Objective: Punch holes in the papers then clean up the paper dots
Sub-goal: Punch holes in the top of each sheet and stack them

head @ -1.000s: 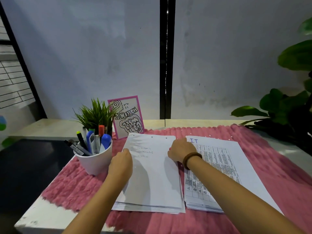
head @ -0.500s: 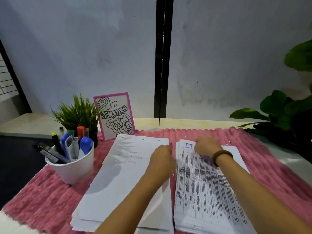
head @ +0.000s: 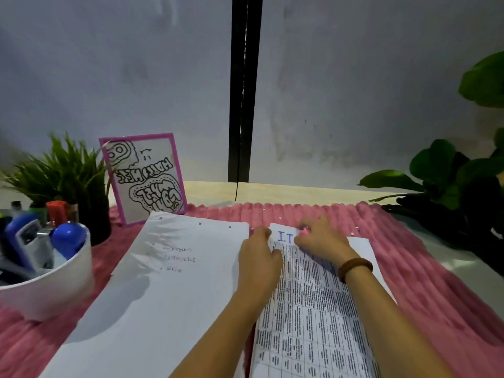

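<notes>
A pink mat [head: 409, 268] covers the table below a grey wall. The printed stack [head: 313, 323] runs lengthwise away from the person, with paper dots [head: 356, 228] just beyond its far edge. The right hand [head: 323, 240] rests there, nearest them. The left hand [head: 259, 260] curls at the stack's left edge, close beside it. I cannot tell whether either grips.

Left flank obstructed; right flank passable.
Pen cup [head: 46, 285], small plant [head: 62, 173] and pink-framed card [head: 146, 181] crowd the left; leafy plant [head: 447, 181] overhangs the worktop [head: 300, 192] at far right; bare pink mat [head: 436, 309] right of the printed stack [head: 313, 323] lies open.
</notes>
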`<state>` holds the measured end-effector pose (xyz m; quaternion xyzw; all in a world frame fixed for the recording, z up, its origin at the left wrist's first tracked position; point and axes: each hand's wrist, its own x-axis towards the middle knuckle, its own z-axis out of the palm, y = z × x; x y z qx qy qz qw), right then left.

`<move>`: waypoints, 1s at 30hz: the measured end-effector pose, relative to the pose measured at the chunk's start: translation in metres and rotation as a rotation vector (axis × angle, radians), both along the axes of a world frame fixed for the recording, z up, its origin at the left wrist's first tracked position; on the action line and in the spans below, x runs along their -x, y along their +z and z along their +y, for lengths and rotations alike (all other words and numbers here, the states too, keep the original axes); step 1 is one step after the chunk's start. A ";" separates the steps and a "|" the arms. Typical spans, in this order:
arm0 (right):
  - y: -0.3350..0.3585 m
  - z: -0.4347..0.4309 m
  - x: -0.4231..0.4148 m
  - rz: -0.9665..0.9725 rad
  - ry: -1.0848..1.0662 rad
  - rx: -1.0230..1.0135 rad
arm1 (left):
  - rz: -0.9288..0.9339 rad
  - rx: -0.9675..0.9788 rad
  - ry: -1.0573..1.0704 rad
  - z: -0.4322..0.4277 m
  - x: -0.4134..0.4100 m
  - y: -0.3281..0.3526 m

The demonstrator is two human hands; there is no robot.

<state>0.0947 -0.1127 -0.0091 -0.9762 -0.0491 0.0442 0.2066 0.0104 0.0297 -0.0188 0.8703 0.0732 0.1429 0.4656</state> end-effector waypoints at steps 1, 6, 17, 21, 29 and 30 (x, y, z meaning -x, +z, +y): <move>-0.001 -0.001 0.001 -0.026 -0.018 -0.023 | -0.015 0.024 0.001 0.001 -0.001 0.000; -0.008 0.001 0.004 -0.201 -0.067 -0.160 | -0.052 0.180 0.048 0.006 -0.008 0.002; 0.022 0.000 0.019 -0.254 0.020 -0.437 | -0.184 0.153 0.002 0.006 -0.015 -0.004; 0.029 0.001 0.022 -0.281 0.005 -0.483 | -0.205 0.242 -0.005 0.006 -0.016 -0.002; 0.042 0.002 0.029 -0.302 0.005 -0.419 | -0.146 0.410 0.016 0.004 -0.019 -0.004; 0.045 -0.002 0.029 -0.306 -0.020 -0.445 | -0.142 0.419 0.013 0.004 -0.018 -0.003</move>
